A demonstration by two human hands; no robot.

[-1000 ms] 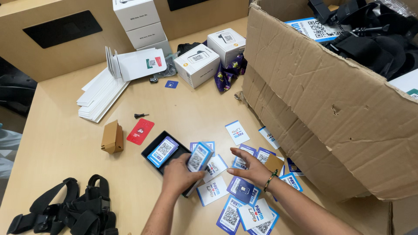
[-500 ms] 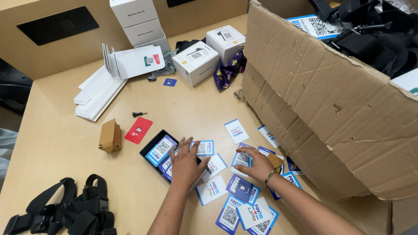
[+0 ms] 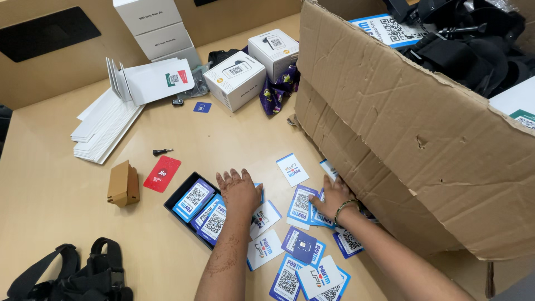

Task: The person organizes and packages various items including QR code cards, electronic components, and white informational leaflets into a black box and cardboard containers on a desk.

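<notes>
Cards lie scattered on the desk around both hands. The left hand rests flat, fingers spread and gripping nothing, its palm over the right edge of a black tray. Just left of those fingers, three blue-edged cards sit in the tray. The right hand lies open on a card near the foot of a big cardboard box, its fingers pressing the card, not curled round it. More cards lie between and below the hands. Left of the tray are a red card and a small brown box. Well beyond the fingers stand white boxes.
</notes>
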